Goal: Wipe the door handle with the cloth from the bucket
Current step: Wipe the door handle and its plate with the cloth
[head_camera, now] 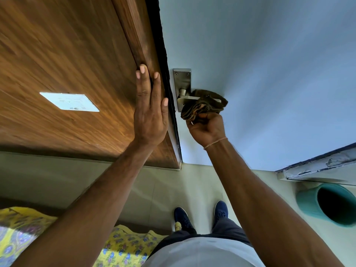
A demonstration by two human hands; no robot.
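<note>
Both arms reach forward: the left hand (150, 112) lies flat, fingers spread, on the wooden door frame (77, 64); the right hand (207, 129) is clenched around a brown cloth (204, 104). A teal bucket (331, 205) stands on the tiled floor (163, 189), lower right. The cloth wraps the steel door handle (187, 98) on the pale blue door (269, 74), just beside the left hand.
</note>
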